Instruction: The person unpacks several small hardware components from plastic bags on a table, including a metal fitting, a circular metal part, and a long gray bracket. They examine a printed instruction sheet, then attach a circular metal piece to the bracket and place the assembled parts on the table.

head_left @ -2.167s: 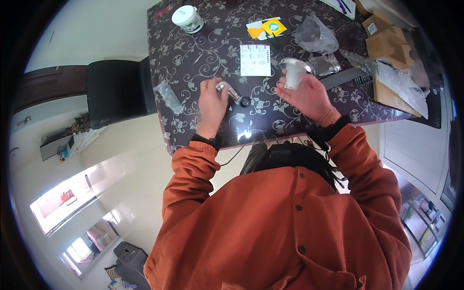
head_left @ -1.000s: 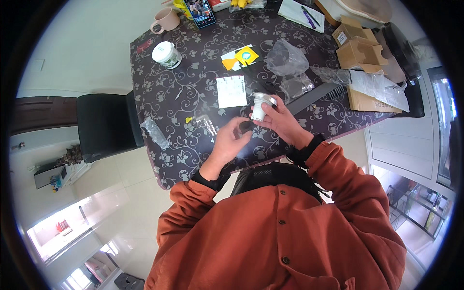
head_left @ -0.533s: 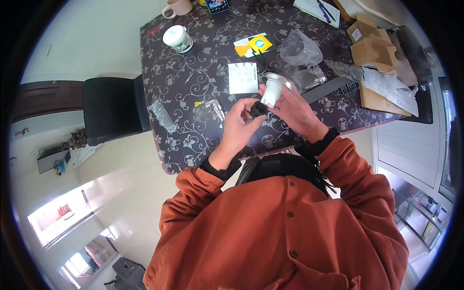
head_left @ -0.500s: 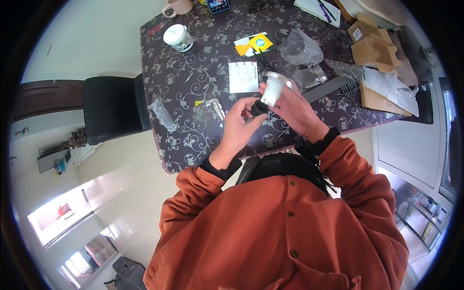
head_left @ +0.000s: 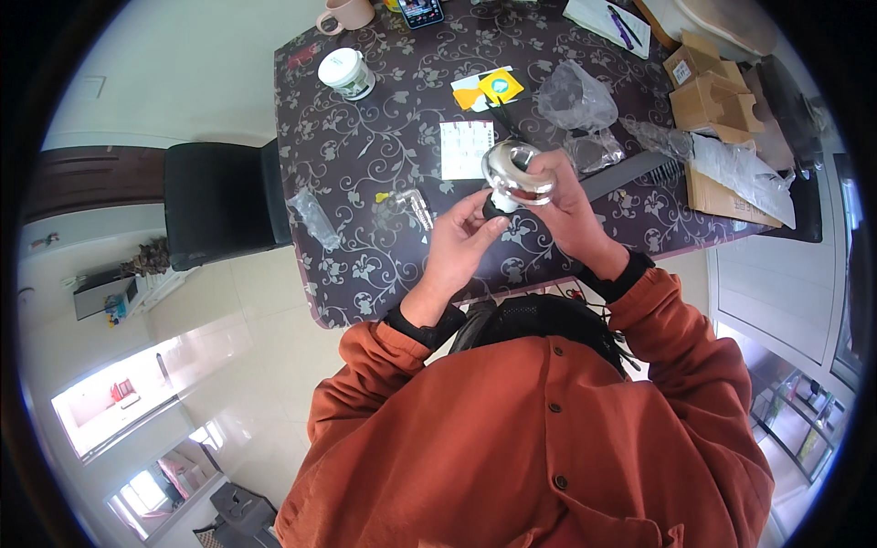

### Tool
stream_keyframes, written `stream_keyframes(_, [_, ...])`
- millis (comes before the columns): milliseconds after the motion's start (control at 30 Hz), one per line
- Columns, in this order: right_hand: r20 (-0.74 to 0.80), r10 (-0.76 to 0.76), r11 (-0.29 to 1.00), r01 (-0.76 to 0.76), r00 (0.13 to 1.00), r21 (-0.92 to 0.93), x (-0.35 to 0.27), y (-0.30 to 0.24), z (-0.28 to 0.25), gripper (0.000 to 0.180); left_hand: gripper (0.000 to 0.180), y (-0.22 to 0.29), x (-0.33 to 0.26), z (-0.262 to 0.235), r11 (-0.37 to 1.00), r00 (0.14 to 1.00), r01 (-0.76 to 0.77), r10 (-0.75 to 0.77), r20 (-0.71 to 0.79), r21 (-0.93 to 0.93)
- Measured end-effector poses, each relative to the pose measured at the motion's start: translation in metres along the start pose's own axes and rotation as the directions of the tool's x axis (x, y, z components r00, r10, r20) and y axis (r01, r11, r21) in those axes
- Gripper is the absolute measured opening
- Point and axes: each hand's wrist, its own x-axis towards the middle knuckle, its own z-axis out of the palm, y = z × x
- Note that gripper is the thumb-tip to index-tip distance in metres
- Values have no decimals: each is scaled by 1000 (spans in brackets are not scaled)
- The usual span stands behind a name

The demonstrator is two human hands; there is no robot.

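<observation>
Chrome fitting in curled right hand

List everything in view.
Fitting: one, silver-white, right hand
Collar: one, black, left hand
Elbow piece: one, silvery, left of hands
Leaflet: one, white, beyond hands
Packet: one, yellow, beyond leaflet
Wrappers: several, clear, left and right
Bristled strip: one, grey, right
Tub: one, white, upper left
Mug: one, pink, top left
Phone: one, dark, top
Notepad: one, white, upper right
Pens: two, purple, black, notepad
Boxes: at least two, brown, right
Table: one, dark, centre
Chair: one, black, left
Jacket: one, orange, bottom
Left hand: one, bare, on collar
Right hand: one, bare, on fitting
</observation>
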Motion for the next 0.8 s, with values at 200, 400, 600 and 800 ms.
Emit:
stream_keyframes(200, [-5, -67, 980, 65, 998, -186, -2, -12, 8, 33, 39, -1, 2, -3, 998, 999, -52, 52, 15, -27])
stream_keyframes(400, [-21, -163, 939, 149, 986, -309, -3, -16, 13, 38, 38, 0, 5, 0, 990, 994, -109, 108, -7, -93])
stream_keyframes(600, [-17, -98, 976, 93, 995, -199, -5, -12, 13, 42, 36, 3, 6, 3, 972, 969, -234, 230, -90, -28])
stream_keyframes(800, [-28, 306, 774, -232, 952, 589, 5, -15, -1, 33, 35, 2, 4, 6, 973, 975, -217, 221, -41, 74])
